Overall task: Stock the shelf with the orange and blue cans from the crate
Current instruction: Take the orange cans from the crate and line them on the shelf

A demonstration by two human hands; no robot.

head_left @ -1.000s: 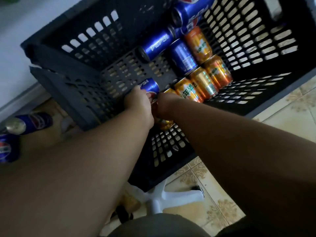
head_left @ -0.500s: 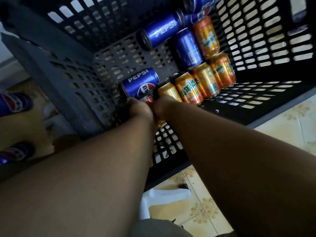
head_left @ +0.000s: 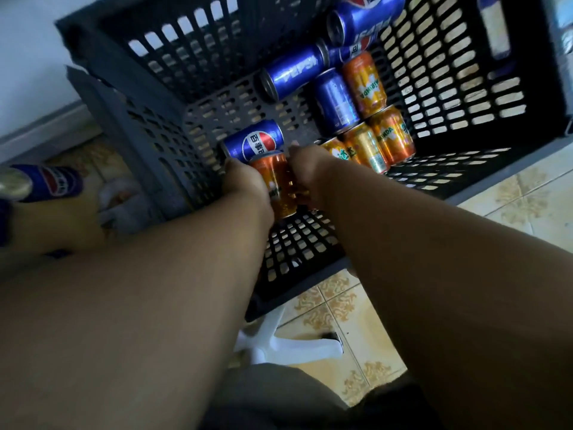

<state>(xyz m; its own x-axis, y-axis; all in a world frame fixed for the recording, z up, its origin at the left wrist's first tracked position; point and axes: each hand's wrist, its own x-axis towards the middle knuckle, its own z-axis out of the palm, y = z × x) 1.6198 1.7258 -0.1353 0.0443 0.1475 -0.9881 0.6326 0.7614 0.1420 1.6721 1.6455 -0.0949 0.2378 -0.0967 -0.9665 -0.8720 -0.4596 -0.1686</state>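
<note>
A dark slatted crate [head_left: 173, 141] stands on the floor and holds several blue and orange cans. My left hand [head_left: 245, 181] grips the near end of a blue can [head_left: 255, 141] on the crate floor, though its fingers are mostly hidden. Right beside it, my right hand [head_left: 310, 173] holds an orange can [head_left: 277, 184], which sits between my two hands. Three more orange cans [head_left: 372, 144] lie in a row to the right. Other blue cans [head_left: 294, 71] and one orange can [head_left: 364, 83] lie further back.
At the left edge, a tan shelf board [head_left: 62, 225] carries blue cans [head_left: 46, 183] lying on their sides. A white star-shaped chair base [head_left: 288, 346] rests on the patterned tile floor [head_left: 527, 193] under the crate's near corner. A white wall rises behind the crate.
The orange can has come up from under my hands and now shows between them. The blue can by my left hand has turned, showing its round logo.
</note>
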